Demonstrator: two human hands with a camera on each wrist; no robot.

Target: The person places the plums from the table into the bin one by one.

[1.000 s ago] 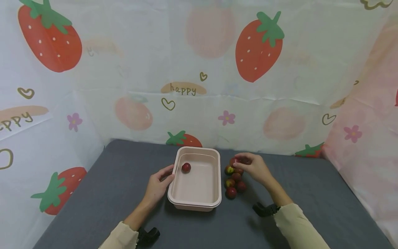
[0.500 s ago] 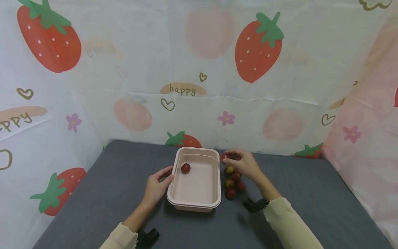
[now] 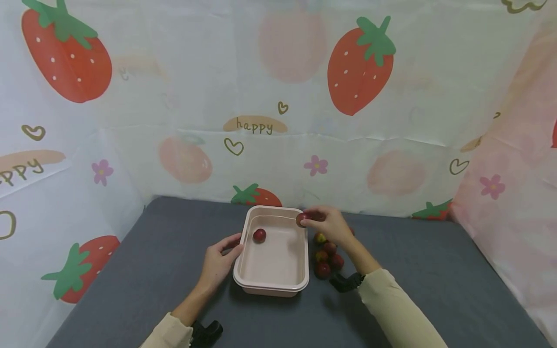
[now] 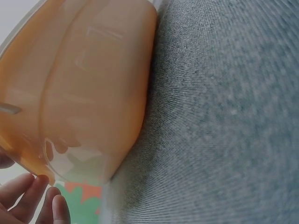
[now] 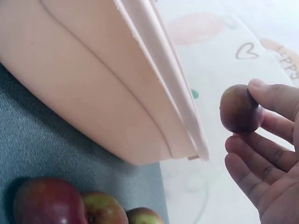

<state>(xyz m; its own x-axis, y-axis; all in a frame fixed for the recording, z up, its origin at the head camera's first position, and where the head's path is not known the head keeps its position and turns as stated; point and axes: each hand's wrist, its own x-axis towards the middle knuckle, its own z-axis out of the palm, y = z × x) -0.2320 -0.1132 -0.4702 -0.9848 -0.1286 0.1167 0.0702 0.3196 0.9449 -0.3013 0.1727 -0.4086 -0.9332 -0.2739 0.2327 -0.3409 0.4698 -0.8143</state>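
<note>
A pale pink rectangular plastic container [image 3: 271, 289] stands on the table, with one dark red plum [image 3: 259, 235] inside near its left wall. My left hand [image 3: 219, 258] rests against the container's left side, fingertips right at the rim. Between thumb and fingers, my right hand [image 3: 329, 227] pinches another plum [image 5: 240, 109] beside the far right corner of the rim, higher than the container's edge in the right wrist view. Several more plums [image 3: 323, 269] lie grouped on the table just right of the container, some of them partly hidden behind the right hand.
A dark grey cloth covers the table [image 3: 165, 251]. Behind it and on both sides hangs a white curtain [image 3: 196, 96] printed with strawberries, hearts and flowers. Black wrist mounts [image 3: 345, 282] sit below both hands.
My right hand has carried its plum leftward from above the loose plums to the container's far right corner. The left hand and the container have stayed in place.
</note>
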